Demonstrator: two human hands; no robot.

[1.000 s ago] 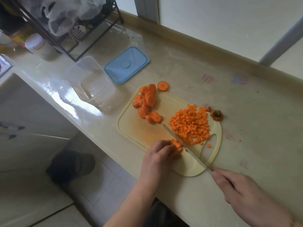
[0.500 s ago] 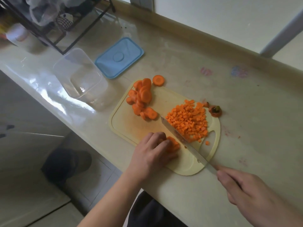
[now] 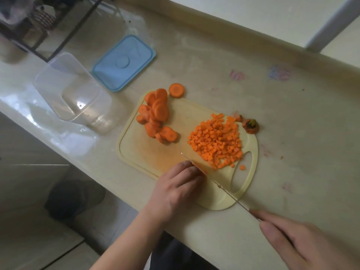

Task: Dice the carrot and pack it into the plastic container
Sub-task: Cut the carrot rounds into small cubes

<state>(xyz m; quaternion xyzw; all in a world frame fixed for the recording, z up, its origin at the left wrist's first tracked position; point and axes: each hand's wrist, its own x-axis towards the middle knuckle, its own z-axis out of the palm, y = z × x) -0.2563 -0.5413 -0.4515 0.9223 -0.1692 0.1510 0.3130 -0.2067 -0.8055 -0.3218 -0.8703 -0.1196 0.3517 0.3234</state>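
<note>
A pale yellow cutting board (image 3: 140, 152) lies on the counter. On its far left is a heap of carrot rounds (image 3: 155, 115); one carrot round (image 3: 176, 90) lies just off the board's far edge. A pile of diced carrot (image 3: 217, 140) covers the right half. My left hand (image 3: 181, 187) presses down on carrot pieces at the board's near edge, fingers curled over them, so they are almost hidden. My right hand (image 3: 303, 242) grips the knife (image 3: 214, 183), whose blade runs right beside my left fingertips. The clear plastic container (image 3: 70, 88) stands empty to the left.
The blue lid (image 3: 124, 62) lies behind the container. A carrot top stub (image 3: 251, 125) sits off the board's right corner. A black wire rack (image 3: 39, 26) stands at the back left. The counter's front edge drops to the floor just near the board.
The knife blade has shifted left, closer against my left fingers, which now cover the carrot pieces almost wholly. The view has drifted slightly; the piles have not moved.
</note>
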